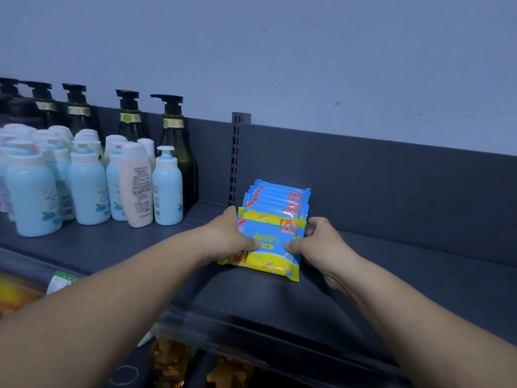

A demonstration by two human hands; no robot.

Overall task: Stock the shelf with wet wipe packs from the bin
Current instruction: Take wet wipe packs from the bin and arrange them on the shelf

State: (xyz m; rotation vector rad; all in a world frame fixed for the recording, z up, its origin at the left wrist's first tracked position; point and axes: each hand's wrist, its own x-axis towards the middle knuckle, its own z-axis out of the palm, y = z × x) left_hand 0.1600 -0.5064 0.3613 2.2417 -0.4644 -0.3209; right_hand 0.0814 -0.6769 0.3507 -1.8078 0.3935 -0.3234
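Observation:
A row of blue and yellow wet wipe packs (278,201) stands leaning back on the dark shelf (363,275), against its back panel. The front pack (270,257) leans forward at the near end of the row. My left hand (233,238) grips the left side of the front packs, thumb on the front face. My right hand (321,245) grips their right side, thumb also on the front face. The bin is out of view.
Light blue and pink lotion bottles (92,186) and dark green pump bottles (173,141) crowd the shelf's left part. A slotted upright (236,158) stands behind the packs. The shelf extends to the right. Yellow goods (170,362) lie on the lower level.

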